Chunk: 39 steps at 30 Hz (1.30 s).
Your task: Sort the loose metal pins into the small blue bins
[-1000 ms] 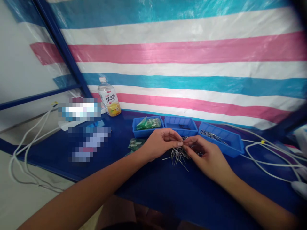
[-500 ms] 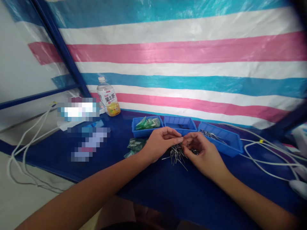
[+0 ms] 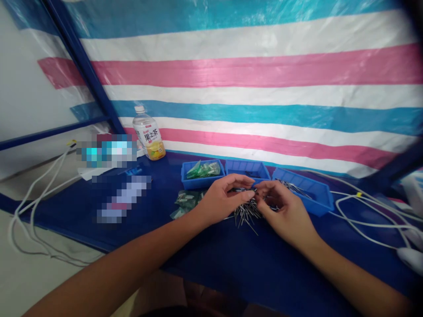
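Observation:
Above a pile of thin metal rods (image 3: 245, 215) on the blue table, my two hands meet at their fingertips. My left hand (image 3: 223, 198) is curled, thumb and fingers closing near the top of the pile. Facing it, my right hand (image 3: 282, 207) has its thumb and index finger pinched together. Whatever small piece sits between the fingertips is hidden or too small to name. Close to my left wrist lies a clear bag (image 3: 187, 202) with pale pieces inside. The fingers cover part of the pile.
Behind the hands stand a blue bin (image 3: 201, 182) of green bags, a middle blue bin (image 3: 247, 164) with dark pieces, and a right blue bin (image 3: 319, 204) with metal rods. A drink bottle (image 3: 148, 134) is farther left. White cables (image 3: 366, 224) run along the right side.
Both hands have shifted very slightly to the right, and my left fingers reach a little farther over the pile. The rods stay in place.

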Motion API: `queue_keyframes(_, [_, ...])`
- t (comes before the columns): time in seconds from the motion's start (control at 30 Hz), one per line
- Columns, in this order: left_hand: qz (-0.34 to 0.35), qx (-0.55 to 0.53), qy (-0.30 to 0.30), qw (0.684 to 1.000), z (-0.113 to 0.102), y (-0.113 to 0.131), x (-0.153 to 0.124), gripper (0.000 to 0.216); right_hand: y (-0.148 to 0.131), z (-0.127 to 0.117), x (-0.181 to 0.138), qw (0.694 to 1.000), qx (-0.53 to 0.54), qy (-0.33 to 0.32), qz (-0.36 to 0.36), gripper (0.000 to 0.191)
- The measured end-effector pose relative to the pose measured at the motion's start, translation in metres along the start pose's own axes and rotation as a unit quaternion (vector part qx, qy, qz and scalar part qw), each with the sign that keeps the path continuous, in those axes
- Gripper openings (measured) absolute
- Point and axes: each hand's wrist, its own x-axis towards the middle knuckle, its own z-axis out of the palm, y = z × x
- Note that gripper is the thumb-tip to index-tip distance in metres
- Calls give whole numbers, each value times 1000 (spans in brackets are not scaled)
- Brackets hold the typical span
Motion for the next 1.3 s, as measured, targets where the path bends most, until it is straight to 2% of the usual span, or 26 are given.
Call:
queue_keyframes(0.1, [2,140,8,990,-4,5,-4,30,0,-6,0,1000,-31,3,-6,12])
queue_keyframes(0.23, [18,224,-14,974,-3,12,-8,32,1,-12,0,999,-25,8,-48,12])
queue_keyframes(0.33, [34,221,-28,974,0,14,-9,32,1,-12,1,996,-23,0,-85,10])
queue_keyframes(0.5, [39,204,-15,978,0,13,-7,31,-1,-9,0,995,-19,-24,-91,9])
queue_keyframes(0.6, [30,190,3,981,-2,12,-5,26,-2,-8,-2,997,-15,-35,-73,13])
queue_keyframes(0.73, [23,152,25,988,-4,9,-4,19,1,-7,-4,999,10,-33,-13,20])
queue_keyframes(0.8, [13,109,38,993,-4,6,-4,24,3,-7,-5,999,18,-31,6,22])
queue_keyframes(0.93, [-7,62,51,997,-4,2,-4,30,0,-7,-4,999,33,-14,0,21])
queue_keyframes(1.07, [-9,86,31,996,-7,1,-4,24,-5,-7,-3,999,42,-2,-20,22])
queue_keyframes(1.3, [13,170,3,985,-7,1,-4,16,-3,-9,-3,997,-1,-51,-61,17])
